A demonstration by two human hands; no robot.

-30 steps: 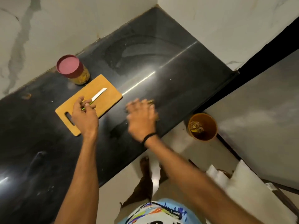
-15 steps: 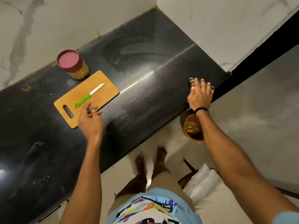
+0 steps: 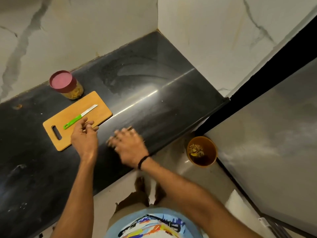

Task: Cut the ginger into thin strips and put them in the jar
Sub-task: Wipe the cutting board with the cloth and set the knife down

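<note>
Head view, looking down at a dark polished counter (image 3: 154, 103) set into a corner of marble-patterned wall.

Cutting board (image 3: 56, 121): wooden, lying flat on the counter, handle slot toward the near-left end. A knife (image 3: 80, 116) with a green handle rests on it, blade pointing away toward the far right.

Jar (image 3: 68, 85): stands upright just behind the board's far edge, dark red lid on, yellowish strips visible through the glass.

Left hand (image 3: 84, 137): over the board's near right edge, fingers loosely spread, holding nothing, close to the knife handle but not on it.

Right hand (image 3: 129, 146): low over the counter right of the board, motion-blurred; cannot tell whether it holds anything. Black band on the wrist.

No whole ginger piece identifiable.

Brown bin (image 3: 202, 152): on the floor beside the counter's edge, scraps inside.
</note>
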